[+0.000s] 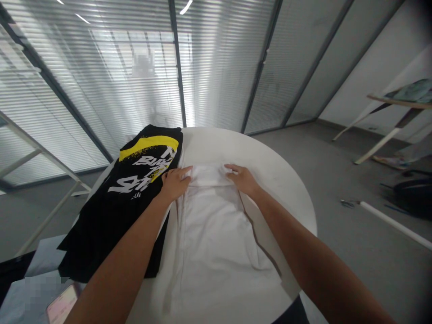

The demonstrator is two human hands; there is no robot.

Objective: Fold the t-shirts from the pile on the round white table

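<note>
A white garment [216, 238], its kind not clear, lies lengthwise on the round white table [286, 189]. Its far end is turned over into a flat band with a crease across it. My left hand [176, 182] rests on the band's left corner, thumb and forefinger stretched out and apart. On the band's right corner lies my right hand [242, 178], fingers extended over the cloth. The undersides of both hands are hidden. Left of the white garment is a folded black T-shirt [124, 216] with yellow and white print, partly behind my left forearm.
At the lower left are a phone [63, 306] and light blue cloth [47, 256]. A white metal frame [43, 153] stands left of the table. Rightward, a white pole [394, 222] and dark bag [415, 193] lie near another table [398, 102]. Glass partitions with blinds [216, 67] stand behind.
</note>
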